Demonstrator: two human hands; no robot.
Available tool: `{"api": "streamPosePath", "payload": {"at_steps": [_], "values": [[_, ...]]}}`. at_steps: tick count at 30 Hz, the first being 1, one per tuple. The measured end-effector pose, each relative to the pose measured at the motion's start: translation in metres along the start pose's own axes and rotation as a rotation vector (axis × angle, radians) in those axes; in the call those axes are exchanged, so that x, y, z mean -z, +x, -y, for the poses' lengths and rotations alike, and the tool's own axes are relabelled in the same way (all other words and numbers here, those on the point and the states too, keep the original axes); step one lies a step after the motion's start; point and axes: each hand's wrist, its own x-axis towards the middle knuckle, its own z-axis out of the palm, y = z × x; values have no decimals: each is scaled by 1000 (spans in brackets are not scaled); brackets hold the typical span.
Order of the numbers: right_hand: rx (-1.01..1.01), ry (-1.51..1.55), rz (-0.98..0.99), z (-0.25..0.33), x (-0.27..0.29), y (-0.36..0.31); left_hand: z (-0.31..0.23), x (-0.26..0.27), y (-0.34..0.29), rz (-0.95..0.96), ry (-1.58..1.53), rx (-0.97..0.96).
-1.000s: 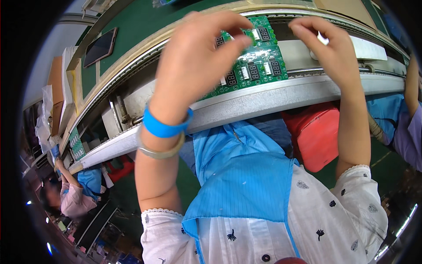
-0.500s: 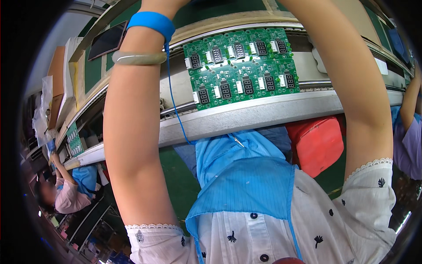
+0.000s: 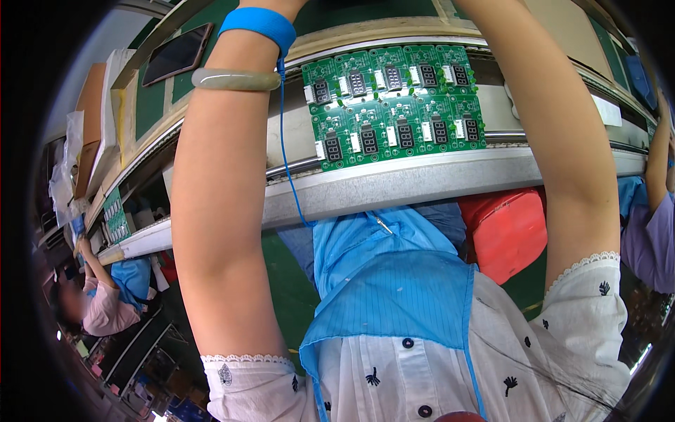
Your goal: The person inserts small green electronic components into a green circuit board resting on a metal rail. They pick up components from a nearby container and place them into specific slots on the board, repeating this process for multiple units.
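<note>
Forearms [image 3: 221, 169] farther forward now, either side of illegibly printed circuit boards [image 3: 396, 107]

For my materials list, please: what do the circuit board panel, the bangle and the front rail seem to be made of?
Circuit board panel: probably coated fibreglass; glossy green, with white glare.
Bangle: perhaps polished stone, though glass or resin is possible; cloudy grey-green, with highlights.
Front rail: likely metal, finish dull; silver-grey and slightly mottled.

PCB panel [image 3: 397, 105]: grn, w/ blk 7-seg displays [image 3: 404, 136] & wht connectors [image 3: 391, 136]. Wrist strap [image 3: 256, 24]: brt blue. Bangle [image 3: 235, 79]: pale grey-grn. Apron [image 3: 394, 302]: lt blue, thin dk stripes. Blouse [image 3: 376, 397]: wht w/ blk leaf motifs. Phone [image 3: 177, 55]: blk, pinkish edge.
</note>
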Motion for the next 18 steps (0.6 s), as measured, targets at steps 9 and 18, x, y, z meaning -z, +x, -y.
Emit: {"api": "streamPosePath", "payload": {"at_steps": [9,18], "values": [[-272,693,17,28,41,-49,-12,17,-9,-117,-176,76],[-675,1070,77,44,73,-138,-65,51,-61,100,-906,367]]}}
